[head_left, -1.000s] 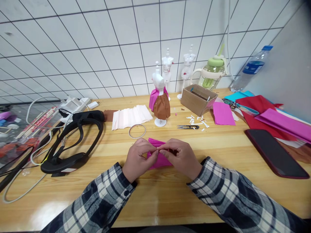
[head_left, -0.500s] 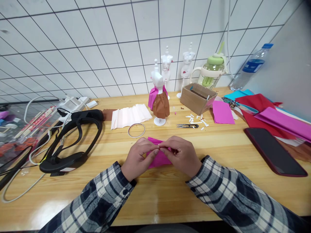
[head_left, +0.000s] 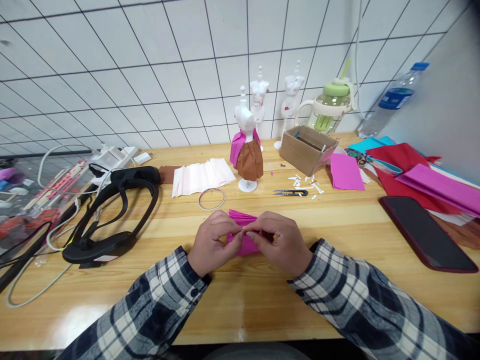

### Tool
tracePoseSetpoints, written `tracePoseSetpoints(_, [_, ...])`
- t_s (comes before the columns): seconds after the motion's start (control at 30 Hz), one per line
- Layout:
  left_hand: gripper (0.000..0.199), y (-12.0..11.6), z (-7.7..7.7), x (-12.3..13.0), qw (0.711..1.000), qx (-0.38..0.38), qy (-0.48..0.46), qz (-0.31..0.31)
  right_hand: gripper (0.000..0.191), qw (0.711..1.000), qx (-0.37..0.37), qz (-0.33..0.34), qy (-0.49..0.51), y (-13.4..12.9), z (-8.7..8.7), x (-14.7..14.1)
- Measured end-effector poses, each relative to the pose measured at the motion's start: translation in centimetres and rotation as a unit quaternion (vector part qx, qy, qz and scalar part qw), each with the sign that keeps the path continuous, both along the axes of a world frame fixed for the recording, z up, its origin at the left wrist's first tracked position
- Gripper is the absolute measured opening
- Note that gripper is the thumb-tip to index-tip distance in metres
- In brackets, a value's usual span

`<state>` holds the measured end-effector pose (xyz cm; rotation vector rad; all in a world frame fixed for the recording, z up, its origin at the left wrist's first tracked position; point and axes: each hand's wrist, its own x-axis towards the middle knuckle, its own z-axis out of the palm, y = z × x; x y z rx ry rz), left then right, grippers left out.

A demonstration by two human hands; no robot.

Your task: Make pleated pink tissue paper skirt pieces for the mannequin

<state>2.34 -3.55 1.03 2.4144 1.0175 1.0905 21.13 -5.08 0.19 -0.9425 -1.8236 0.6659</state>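
Note:
At the front middle of the desk, my left hand and my right hand meet with thumbs and forefingers pinched together. Between the fingertips is a tiny pale bit, too small to name. Pleated magenta crepe paper lies right under and behind the fingers, partly hidden by them. Beyond it stands a small white dress form wearing a brown pleated paper skirt and a magenta piece. A thin ring and black thread snips lie between my hands and the form.
Pale pleated paper and a black headset strap are on the left. White scraps, a cardboard box, a magenta sheet and a phone are on the right. A green-lidded cup and water bottle stand behind.
The view has shifted slightly. My fingertips have drawn a little closer together over the magenta paper; both hands stay in the same place.

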Motion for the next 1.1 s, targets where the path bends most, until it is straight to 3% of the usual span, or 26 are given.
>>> tracePoseSetpoints(0.4, [0.013,0.23,0.27,0.17,1.0,-0.006,-0.01,0.029,0.019,0.999,0.03,0.01,-0.021,0.08,-0.37,0.1])
tracePoseSetpoints(0.73, [0.014,0.03,0.26,0.31,1.0,0.01,0.023,-0.002,0.007,0.996,0.019,-0.038,-0.08,-0.01,-0.02,0.06])
tracePoseSetpoints(1.1, [0.013,-0.02,0.11,0.35,1.0,-0.023,0.019,0.002,0.006,0.992,-0.12,-0.024,0.014,0.37,-0.05,-0.36])
